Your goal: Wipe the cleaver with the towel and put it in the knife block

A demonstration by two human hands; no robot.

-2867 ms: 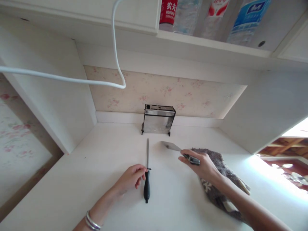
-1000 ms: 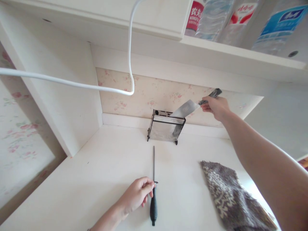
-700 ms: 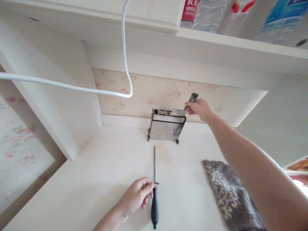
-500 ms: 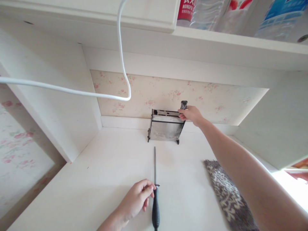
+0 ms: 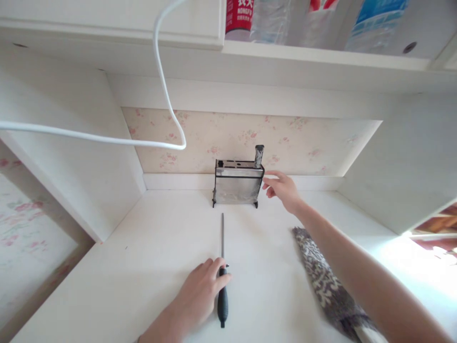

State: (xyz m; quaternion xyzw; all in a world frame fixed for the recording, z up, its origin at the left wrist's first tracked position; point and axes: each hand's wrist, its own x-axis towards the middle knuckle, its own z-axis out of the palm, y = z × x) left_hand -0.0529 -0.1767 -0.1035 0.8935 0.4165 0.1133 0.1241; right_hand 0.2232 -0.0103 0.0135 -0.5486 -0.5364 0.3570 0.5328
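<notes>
A honing steel [image 5: 223, 297] with a black handle and thin grey rod lies on the white counter, the rod pointing away from me. My left hand [image 5: 203, 290] closes on it near the guard, thumb over the top of the handle. Against the back wall stands a knife block [image 5: 237, 190] with clear sides and a slotted black-edged top. One dark, mottled handle [image 5: 259, 156] sticks up from its right end. My right hand [image 5: 282, 189] is just right of the block, fingers apart and holding nothing; whether a fingertip touches the block's edge I cannot tell.
A grey and white patterned cloth [image 5: 321, 276] lies on the counter under my right forearm. A white cable [image 5: 107, 139] hangs across the upper left, close to the camera. Overhead, a shelf [image 5: 303, 53] holds several bottles [image 5: 239, 19]. Side panels close in the counter left and right.
My right hand has let go of the mottled handle and moved down to the block's right side. My left hand has closed over the honing steel near its guard. The view has shifted slightly.
</notes>
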